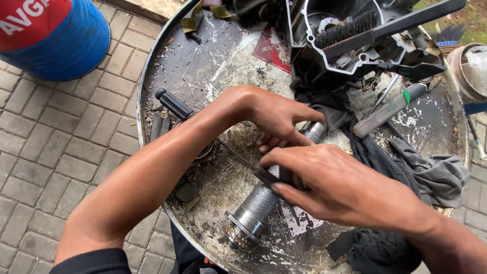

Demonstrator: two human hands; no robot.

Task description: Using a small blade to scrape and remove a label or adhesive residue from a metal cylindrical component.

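- Shaft: a grey metal cylinder (264, 198) with a mottled, rough-looking skin lies at a slant across centre frame, on the round, scarred metal drum top (203, 71) that serves as bench. Its lower end, a stepped collar with a brass-coloured ring, points to the bottom of the frame; its upper end (315, 132) peeps out polished past the hands.
- Right hand (335, 185), centre right: fingers curled down over the cylinder's middle, pinching a small dark flat piece (268, 177) against it. What the piece is, cannot tell.
- Left hand (276, 117), arm crossing from lower left: wrist bent, fingers closed around the cylinder's upper part, steadying it.
- Progress, as a judgement: the cylinder is out of any housing and being worked by hand; the surface shows no clean band yet, so the work looks early or midway.
- Just left of the hands: a screwdriver with black handle (173, 104), its thin blade running under the left forearm; a round ring-like part (205, 149) near it, half hidden.
- Upper right: a dark open engine casing (345, 56) with a stiff brush (350, 29) resting across it; a flat tool with a green cap (388, 109) below.
- Right and lower right: grey and black rags (431, 172).
- Upper left: a blue drum (61, 50) on brick paving (56, 147).
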